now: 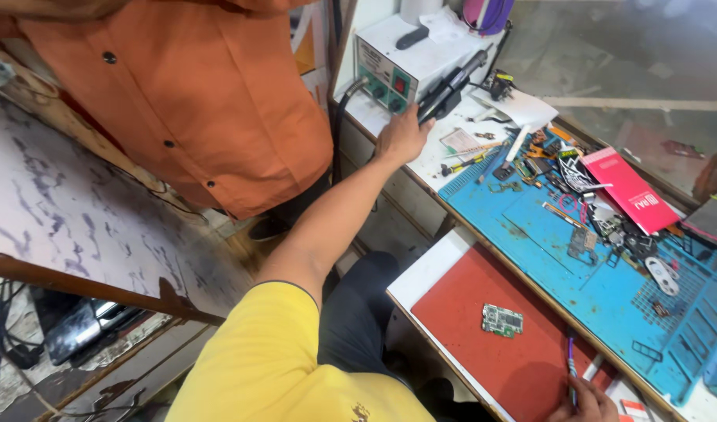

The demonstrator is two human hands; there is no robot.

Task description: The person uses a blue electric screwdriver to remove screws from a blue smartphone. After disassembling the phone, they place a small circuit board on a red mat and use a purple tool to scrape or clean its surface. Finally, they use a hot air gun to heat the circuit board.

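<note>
Black and slim, the hot-air handpiece lies in its holder on the side of a white rework station at the far end of the surface. I reach my left hand out along my bare forearm; its fingers touch the lower end of the handpiece, curled towards it, though I cannot tell whether they have closed around it. My right hand sits at the near edge of a red mat, fingers pinched around a thin purple-handled tool.

To do this well, I judge the grasp belongs on the handle's lower half, away from the nozzle, lifting along the cradle's line so the hose does not snag.

Its long axis runs diagonally, from near my left hand up and away to the right; the far tip points towards the back corner, the nozzle end is too small to make out.

A small green circuit board lies flat on the red mat, apart from both hands. Beyond it is a blue mat strewn with parts. A person in an orange shirt stands just beside the station.
</note>
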